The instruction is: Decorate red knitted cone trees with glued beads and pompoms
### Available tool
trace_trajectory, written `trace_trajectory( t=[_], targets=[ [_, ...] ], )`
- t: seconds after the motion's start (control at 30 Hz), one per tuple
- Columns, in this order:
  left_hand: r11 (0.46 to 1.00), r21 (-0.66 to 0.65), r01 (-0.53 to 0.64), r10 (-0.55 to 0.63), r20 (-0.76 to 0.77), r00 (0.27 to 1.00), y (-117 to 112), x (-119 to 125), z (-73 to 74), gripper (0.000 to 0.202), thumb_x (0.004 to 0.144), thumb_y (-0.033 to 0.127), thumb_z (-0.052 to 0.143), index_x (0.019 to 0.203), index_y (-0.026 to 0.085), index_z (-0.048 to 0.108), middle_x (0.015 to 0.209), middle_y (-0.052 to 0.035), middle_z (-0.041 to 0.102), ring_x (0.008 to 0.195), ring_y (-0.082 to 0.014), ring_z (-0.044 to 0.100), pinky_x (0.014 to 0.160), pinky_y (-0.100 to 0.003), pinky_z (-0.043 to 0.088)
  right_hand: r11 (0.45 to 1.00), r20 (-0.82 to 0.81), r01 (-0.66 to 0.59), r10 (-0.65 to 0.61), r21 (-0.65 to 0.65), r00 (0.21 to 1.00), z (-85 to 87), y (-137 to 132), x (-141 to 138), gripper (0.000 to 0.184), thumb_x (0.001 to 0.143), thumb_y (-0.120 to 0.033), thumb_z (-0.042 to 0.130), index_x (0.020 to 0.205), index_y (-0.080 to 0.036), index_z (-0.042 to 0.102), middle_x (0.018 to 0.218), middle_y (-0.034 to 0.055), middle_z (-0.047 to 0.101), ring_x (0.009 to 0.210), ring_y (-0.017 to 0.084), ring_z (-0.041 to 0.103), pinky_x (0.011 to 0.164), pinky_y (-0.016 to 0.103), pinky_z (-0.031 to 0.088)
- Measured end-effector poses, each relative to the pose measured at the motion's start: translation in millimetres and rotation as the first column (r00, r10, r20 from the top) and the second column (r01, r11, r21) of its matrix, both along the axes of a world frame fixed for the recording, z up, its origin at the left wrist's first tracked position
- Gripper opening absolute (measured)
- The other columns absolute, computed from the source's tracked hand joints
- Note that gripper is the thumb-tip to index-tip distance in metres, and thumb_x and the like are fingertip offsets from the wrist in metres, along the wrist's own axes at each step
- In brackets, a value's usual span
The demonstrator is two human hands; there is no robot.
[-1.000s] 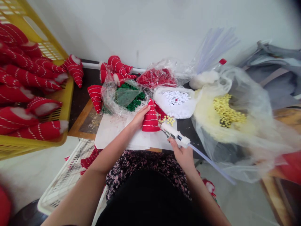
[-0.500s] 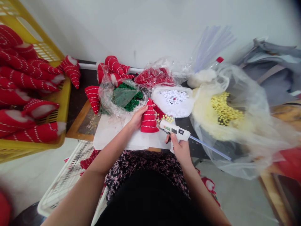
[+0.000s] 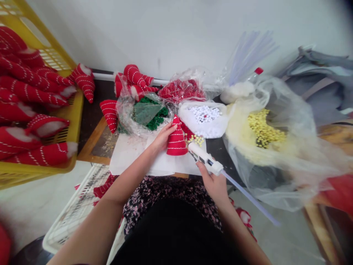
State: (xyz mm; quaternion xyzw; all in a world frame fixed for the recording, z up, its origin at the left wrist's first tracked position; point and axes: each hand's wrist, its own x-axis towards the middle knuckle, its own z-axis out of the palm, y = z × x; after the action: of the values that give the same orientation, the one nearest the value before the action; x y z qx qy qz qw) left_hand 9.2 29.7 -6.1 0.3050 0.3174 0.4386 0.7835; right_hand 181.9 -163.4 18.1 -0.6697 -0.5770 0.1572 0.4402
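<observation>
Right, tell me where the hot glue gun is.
In the head view, the hot glue gun is gripped in the right hand, just right of the red striped fabric cone, its front end just below the small yellow beads.

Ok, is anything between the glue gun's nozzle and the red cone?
Nothing visible: the glue gun in the right hand points at the red cone across a small bare gap. The yellow beads lie just off to the side.
</observation>
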Motion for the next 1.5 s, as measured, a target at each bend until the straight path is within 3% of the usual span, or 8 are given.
trace_trajectory(
  t=[0.13,0.2,0.4,0.67,0.83,0.97,1.23,1.5],
  targets=[
    [0.993,0.119,0.014,-0.008,-0.049,0.999,-2.6,2.5,-2.1,0.054,0.072,0.038,0.094,0.119,0.022,0.073,0.099,-0.005,0.08,0.087,-0.0231,0.076,0.086,-0.037,0.06,0.993,0.148,-0.12,0.119,-0.005,0.982,18.1,-3.1,-12.5,0.031,0.104,-0.047,0.058,0.094,-0.022,0.073,0.08,0.006,0.074,0.072,0.022,0.069,0.074,0.033,0.055],
    [0.988,0.155,0.027,-0.014,-0.081,0.997,-3.6,2.6,-2.6,0.056,0.072,0.04,0.094,0.121,0.022,0.072,0.102,-0.0055,0.079,0.087,-0.0229,0.075,0.086,-0.037,0.059,0.992,0.197,-0.126,0.12,0.019,0.973,23.8,-1.4,-17.8,0.035,0.106,-0.048,0.055,0.092,-0.021,0.073,0.077,0.0058,0.072,0.069,0.021,0.068,0.074,0.033,0.053],
    [0.976,0.216,0.038,-0.013,-0.115,0.993,-5.1,2.7,-1.5,0.054,0.073,0.042,0.093,0.119,0.023,0.072,0.105,-0.0052,0.079,0.088,-0.0219,0.074,0.085,-0.035,0.058,0.994,0.256,-0.112,0.109,-0.004,0.961,23.2,2.5,-22.8,0.043,0.108,-0.055,0.049,0.089,-0.023,0.073,0.072,0.0052,0.07,0.068,0.022,0.067,0.07,0.032,0.048],
    [0.98,0.194,0.048,-0.027,-0.112,0.993,-6.4,3.1,0.9,0.05,0.075,0.036,0.092,0.119,0.023,0.072,0.101,-0.0053,0.078,0.087,-0.023,0.074,0.085,-0.036,0.057,0.996,0.28,-0.079,0.085,-0.033,0.956,15.8,1.7,-21.9,0.048,0.107,-0.059,0.047,0.088,-0.023,0.072,0.073,0.0065,0.072,0.067,0.023,0.066,0.071,0.034,0.045],
    [0.982,0.187,0.03,-0.012,-0.1,0.995,-5.3,3.2,-0.7,0.051,0.076,0.04,0.091,0.12,0.023,0.072,0.101,-0.0052,0.079,0.087,-0.0233,0.074,0.087,-0.037,0.058,0.994,0.313,-0.106,0.108,-0.024,0.944,22.3,-4.4,-15.6,0.039,0.107,-0.052,0.052,0.095,-0.022,0.073,0.078,0.0065,0.074,0.071,0.023,0.069,0.074,0.035,0.046],
    [0.986,0.164,0.034,-0.021,-0.082,0.996,-4.5,3.8,-2.0,0.052,0.077,0.043,0.09,0.122,0.023,0.072,0.101,-0.0041,0.079,0.087,-0.0208,0.075,0.087,-0.035,0.058,0.997,0.26,-0.065,0.051,0.045,0.964,27.2,-5.3,-9.7,0.036,0.106,-0.052,0.056,0.101,-0.021,0.075,0.085,0.0085,0.076,0.071,0.023,0.07,0.076,0.035,0.052],
    [0.996,0.084,-0.005,0.009,-0.048,0.999,-4.1,5.9,-2.6,0.044,0.08,0.04,0.088,0.119,0.023,0.075,0.108,-0.0055,0.081,0.095,-0.0232,0.076,0.089,-0.034,0.058,0.999,0.167,-0.053,0.051,0.011,0.985,20.5,15.7,-11.1,0.04,0.103,-0.057,0.057,0.098,-0.022,0.076,0.086,0.0103,0.079,0.071,0.025,0.073,0.078,0.038,0.058],
    [0.992,0.118,0.038,-0.032,-0.048,0.998,-6.9,4.0,1.3,0.04,0.081,0.04,0.087,0.115,0.022,0.075,0.108,-0.0062,0.08,0.093,-0.0227,0.075,0.088,-0.034,0.057,0.999,0.169,-0.034,0.03,0.022,0.985,23.9,23.4,-18.0,0.052,0.104,-0.063,0.049,0.08,-0.023,0.071,0.074,0.0088,0.074,0.065,0.024,0.069,0.071,0.037,0.056]
  ],
)
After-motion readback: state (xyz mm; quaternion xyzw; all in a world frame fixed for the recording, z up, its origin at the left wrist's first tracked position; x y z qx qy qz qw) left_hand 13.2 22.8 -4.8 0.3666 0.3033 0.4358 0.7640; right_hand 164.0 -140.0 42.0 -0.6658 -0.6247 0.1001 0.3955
